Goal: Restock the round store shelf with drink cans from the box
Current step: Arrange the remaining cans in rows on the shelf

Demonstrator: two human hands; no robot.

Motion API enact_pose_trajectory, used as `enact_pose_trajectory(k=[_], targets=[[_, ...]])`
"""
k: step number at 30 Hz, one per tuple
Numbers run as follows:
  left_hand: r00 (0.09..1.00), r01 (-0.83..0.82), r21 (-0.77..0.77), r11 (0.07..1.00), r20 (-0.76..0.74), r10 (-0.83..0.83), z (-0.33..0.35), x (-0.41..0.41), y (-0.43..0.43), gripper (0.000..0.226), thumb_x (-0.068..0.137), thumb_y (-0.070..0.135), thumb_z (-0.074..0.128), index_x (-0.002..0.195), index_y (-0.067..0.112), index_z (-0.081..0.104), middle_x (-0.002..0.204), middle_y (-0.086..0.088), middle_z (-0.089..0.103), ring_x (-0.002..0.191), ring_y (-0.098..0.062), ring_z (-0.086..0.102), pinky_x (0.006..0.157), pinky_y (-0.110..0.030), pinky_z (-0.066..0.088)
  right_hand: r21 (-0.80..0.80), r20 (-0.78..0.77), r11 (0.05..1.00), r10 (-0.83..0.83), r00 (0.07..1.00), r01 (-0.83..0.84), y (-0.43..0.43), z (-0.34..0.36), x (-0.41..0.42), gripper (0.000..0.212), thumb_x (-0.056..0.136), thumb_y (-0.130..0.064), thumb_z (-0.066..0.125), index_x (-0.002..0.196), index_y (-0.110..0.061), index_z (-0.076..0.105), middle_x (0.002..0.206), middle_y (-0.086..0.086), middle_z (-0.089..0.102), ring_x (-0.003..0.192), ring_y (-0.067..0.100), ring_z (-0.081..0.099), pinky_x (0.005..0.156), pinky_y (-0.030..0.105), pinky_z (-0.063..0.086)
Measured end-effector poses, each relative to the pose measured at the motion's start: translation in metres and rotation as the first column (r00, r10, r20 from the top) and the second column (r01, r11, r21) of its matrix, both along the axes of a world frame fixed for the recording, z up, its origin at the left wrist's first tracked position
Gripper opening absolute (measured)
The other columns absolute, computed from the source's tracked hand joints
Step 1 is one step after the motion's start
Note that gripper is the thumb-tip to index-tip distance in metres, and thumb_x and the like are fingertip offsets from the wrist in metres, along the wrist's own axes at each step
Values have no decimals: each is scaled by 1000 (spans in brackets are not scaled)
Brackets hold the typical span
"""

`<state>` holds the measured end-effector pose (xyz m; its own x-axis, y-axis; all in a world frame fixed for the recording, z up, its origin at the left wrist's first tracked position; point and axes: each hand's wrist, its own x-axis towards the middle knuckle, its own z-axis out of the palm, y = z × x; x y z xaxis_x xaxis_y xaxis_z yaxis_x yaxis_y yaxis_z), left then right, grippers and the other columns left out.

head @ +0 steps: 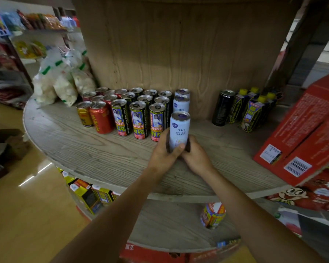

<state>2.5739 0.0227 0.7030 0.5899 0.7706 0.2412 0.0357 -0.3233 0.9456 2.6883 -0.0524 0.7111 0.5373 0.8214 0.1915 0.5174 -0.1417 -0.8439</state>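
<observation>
Placement step: fingers of left hand and right hand clasped the can upright; next, release squarely on shelf.

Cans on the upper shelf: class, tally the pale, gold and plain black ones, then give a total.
Pale cans: 3
Gold can: 1
Plain black can: 1
Total: 5

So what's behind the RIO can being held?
Two more RIO cans in a row toward the wooden core; the held can covers the nearer one's lower part.
</observation>
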Motion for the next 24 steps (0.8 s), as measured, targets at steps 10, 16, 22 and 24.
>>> enact_pose_trajectory(k=[10,16,22,24], targets=[[985,-94,222,970,-120,123,-3,16,13,70,92,55,51,153,27,33,148,7,52,132,-14,53,106,-39,47,28,-39,993,-113,993,114,34,-9,17,52,87,-30,77,129,-17,50,124,2,68,112,22,64,88,33,50],[976,-105,239,965,-163,146,-5,28,21,68,92,57,43,152,29,31,147,5,53,128,-20,57,102,-46,50,66,-64,987,-145,987,149,40,-12,23,47,87,-29,75,127,-20,53,121,0,70,108,20,66,93,40,53],[964,-107,252,962,-210,162,-1,32,23,63,99,46,44,156,27,25,150,0,51,133,-24,53,103,-43,47,103,-53,981,-162,985,167,46,-16,24,43,85,-32,77,122,-24,56,115,-3,71,102,17,67,88,38,54],[961,-105,253,962,-222,163,-2,33,24,62,100,45,43,157,27,23,153,1,48,135,-24,50,104,-43,45,121,-37,977,-173,984,176,47,-17,23,41,86,-32,76,121,-24,57,113,-3,72,101,17,67,84,35,53]])
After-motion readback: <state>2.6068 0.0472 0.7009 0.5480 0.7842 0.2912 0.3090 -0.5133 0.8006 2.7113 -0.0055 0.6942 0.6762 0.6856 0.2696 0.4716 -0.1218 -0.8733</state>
